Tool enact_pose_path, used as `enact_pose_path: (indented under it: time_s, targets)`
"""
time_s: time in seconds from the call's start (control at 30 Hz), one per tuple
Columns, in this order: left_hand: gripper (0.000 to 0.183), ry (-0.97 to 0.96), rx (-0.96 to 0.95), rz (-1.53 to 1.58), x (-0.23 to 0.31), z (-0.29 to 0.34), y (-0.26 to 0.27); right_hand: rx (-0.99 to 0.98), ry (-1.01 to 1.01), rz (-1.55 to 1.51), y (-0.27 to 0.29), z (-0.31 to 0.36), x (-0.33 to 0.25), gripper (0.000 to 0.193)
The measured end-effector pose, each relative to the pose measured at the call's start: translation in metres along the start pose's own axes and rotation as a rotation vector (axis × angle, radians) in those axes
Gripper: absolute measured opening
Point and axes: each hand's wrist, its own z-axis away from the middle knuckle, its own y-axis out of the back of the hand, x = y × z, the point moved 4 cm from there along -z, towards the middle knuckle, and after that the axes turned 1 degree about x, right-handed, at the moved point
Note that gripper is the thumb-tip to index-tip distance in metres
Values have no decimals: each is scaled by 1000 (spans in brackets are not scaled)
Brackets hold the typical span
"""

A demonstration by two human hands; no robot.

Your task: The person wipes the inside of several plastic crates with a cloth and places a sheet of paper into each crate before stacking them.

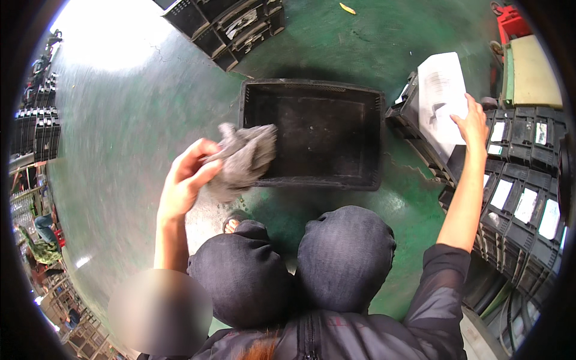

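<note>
Grey rag (255, 155): left hand (185, 179) pinching, perhaps wiping
White sheet (442, 90): right hand (474, 127) seemingly gripping
Black crate (327, 135): likely calling for lowered rag

Our arms (465, 204) reach wide.
Our left hand (191, 174) pinches, thumb (206, 174) and fingers (203, 147) drawn together; our right hand (472, 125) stretches farther out, thumb set apart from fingers. Our knees (346, 255) bend between.

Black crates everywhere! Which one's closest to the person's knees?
The open black crate in the middle, ahead of the knees, its left edge partly hidden by the grey rag; the other crates are farther off, grouped together.
</note>
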Motion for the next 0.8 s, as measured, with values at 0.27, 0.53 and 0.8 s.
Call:
enact_pose_path:
  time_s: [0.27,0.53,0.8]
  targets:
    - [21,-102,110,-425,5,-59,-71,333,264,-112,25,37,-56,41]
    - [54,-167,428,-746,-159,-104,9,27,1020,-731,-62,161,-245,32]
    - [48,-115,475,-620,-143,-100,-17,-156,1344,-416,-183,186,-365,62]
